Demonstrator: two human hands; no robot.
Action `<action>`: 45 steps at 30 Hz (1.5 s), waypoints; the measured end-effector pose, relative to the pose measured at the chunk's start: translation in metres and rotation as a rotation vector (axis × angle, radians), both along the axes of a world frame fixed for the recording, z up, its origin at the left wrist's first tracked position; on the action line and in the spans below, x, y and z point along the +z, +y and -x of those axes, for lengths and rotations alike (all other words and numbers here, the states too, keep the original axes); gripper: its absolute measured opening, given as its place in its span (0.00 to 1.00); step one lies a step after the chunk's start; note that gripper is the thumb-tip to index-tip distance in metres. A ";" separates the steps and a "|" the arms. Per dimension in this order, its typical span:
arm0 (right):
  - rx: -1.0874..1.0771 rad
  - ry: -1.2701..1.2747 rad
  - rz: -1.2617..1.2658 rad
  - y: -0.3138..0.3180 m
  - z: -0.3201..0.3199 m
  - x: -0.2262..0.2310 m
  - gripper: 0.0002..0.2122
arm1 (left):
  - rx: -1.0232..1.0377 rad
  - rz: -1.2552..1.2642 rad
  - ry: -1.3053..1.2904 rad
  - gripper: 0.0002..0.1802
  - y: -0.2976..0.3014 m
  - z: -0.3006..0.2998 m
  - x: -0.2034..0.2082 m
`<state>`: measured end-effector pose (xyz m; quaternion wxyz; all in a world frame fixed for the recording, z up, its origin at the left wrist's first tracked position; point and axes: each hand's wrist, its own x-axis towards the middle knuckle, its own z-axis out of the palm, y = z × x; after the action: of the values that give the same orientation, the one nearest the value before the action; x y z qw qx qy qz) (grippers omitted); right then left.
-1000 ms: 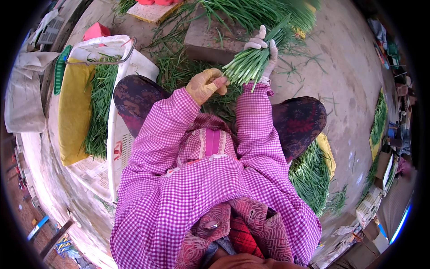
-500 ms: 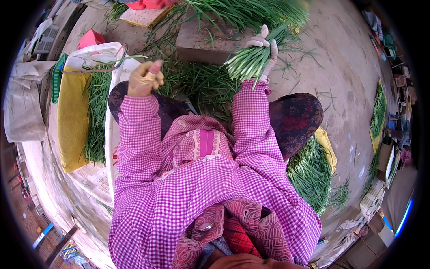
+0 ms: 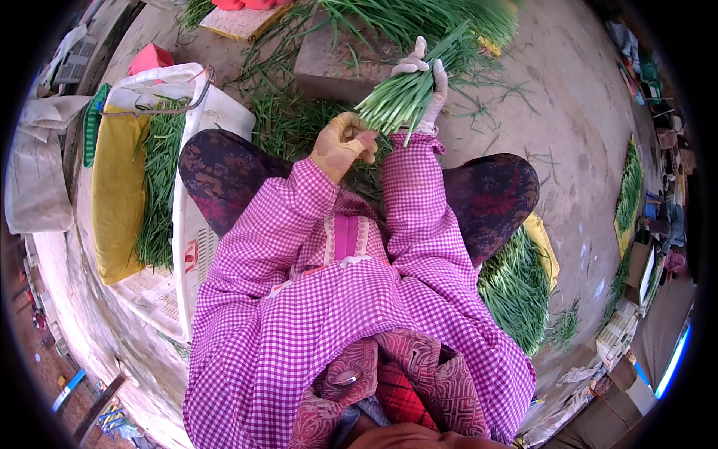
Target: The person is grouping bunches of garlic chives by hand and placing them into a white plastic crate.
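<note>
My right hand (image 3: 429, 88), in a pale glove, is closed round a bunch of garlic chives (image 3: 400, 93), whose white-green stem ends point toward me and the leaves away. My left hand (image 3: 342, 146), in a yellowish glove with bare skin at the thumb tip, is just left of those stem ends. Its fingers are curled in toward the thumb near the lowest stems; whether a stem lies between them is too small to tell. Beyond the bunch, a large heap of chives (image 3: 426, 19) covers a low block (image 3: 329, 67).
At left stands a white plastic crate (image 3: 179, 217) with a wire handle, holding chives (image 3: 159, 194) and a yellow sack (image 3: 120, 198). More chives (image 3: 514, 292) lie by my right knee on yellow sacking. Loose leaves (image 3: 292, 131) litter the floor between my legs. A red object (image 3: 150, 58) sits behind the crate.
My left hand has moved right, from beside the crate to the bunch's stem ends. My right hand, still holding the bunch, has shifted slightly left. The loose leaf near the crate handle is gone from there.
</note>
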<state>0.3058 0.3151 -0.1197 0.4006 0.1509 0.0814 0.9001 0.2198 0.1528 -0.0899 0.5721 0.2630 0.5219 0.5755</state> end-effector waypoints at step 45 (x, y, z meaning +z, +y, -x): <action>-0.216 -0.193 -0.069 0.000 -0.001 0.005 0.19 | 0.049 0.142 -0.650 0.17 0.003 -0.013 -0.003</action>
<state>0.3063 0.3153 -0.1147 0.4958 0.0854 -0.0053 0.8642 0.2332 0.1563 -0.0924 0.7116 0.0127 0.3570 0.6050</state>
